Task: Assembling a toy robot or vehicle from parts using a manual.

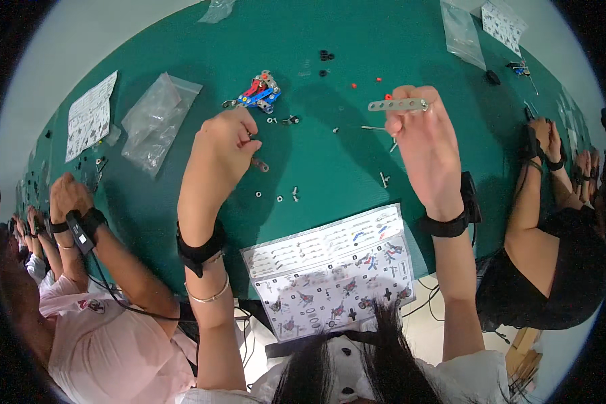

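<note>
My right hand is closed on a silver perforated metal strip, which lies level between thumb and fingers. Thin metal shafts show beside its fingers; I cannot tell whether they are held. My left hand is pinched shut above the table, with a small dark bit at its fingertips too hidden to name. Just beyond it sits a partly built model of red, blue and silver perforated pieces. A small perforated piece lies beside the left fingertips.
A printed instruction sheet lies at the near edge. Nuts and screws are scattered beyond it. Black rings and red bits lie farther off. A clear plastic bag is at left. People work on both sides.
</note>
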A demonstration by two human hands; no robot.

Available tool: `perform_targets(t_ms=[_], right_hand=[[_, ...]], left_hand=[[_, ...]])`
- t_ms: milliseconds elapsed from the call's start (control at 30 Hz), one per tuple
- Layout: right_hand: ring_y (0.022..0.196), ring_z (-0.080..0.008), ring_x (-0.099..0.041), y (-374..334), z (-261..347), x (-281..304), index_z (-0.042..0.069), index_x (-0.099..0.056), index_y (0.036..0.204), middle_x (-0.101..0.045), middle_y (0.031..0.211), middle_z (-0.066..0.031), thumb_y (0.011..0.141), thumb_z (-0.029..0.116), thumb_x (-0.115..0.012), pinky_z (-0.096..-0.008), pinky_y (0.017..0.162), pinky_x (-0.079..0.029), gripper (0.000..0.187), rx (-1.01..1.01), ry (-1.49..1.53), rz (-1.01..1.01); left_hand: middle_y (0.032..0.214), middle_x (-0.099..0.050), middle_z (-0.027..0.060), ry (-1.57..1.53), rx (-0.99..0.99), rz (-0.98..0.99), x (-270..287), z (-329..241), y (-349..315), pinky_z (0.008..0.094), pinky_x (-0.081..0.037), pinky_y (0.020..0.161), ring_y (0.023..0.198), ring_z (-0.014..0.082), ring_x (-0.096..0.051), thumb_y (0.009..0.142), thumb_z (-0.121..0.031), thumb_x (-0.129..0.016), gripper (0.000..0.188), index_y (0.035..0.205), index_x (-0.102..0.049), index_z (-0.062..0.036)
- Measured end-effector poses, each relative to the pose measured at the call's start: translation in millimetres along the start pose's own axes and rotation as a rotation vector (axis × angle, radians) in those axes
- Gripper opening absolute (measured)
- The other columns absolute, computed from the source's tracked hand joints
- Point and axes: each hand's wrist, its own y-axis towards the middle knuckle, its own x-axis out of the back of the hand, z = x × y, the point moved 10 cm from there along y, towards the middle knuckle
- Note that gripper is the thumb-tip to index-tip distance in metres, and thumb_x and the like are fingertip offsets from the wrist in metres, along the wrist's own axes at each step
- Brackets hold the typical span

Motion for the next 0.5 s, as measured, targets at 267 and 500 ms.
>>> perform_targets(t_ms=[267,500], right_hand=[[0.085,-0.0125,-0.045,2,3,-1,0.007,-0.051,0.106,-0.049,0.104,-0.0035,0.098,0.024,-0.043,-0.0269,0.077,-0.034,0.021,0.019,-0.022,0.037],[0.085,-0.0115,-0.046,-1,-4,0,0.004,-0.052,0.109,-0.051,0.093,-0.0016,0.098,0.023,-0.042,-0.0264,0.076,-0.035,0.024,-0.033,-0.057,-0.011]], left_hand=[[0.076,-0.058,0.0121,0.104,-0.058,0.065,4,-47,-40,0.0346,-0.045,0.059,0.067,0.0273,-0.057,0.068,0.002,-0.068,0.019,0.084,-0.058,-0.0021],[0.079,-0.058,0.0125,0.061,0.024,-0.042,-16,-43,-79,0.0352,-0.046,0.062,0.067,0.0271,-0.059,0.073,0.003,-0.066,0.015,0.086,-0.058,0.0018]])
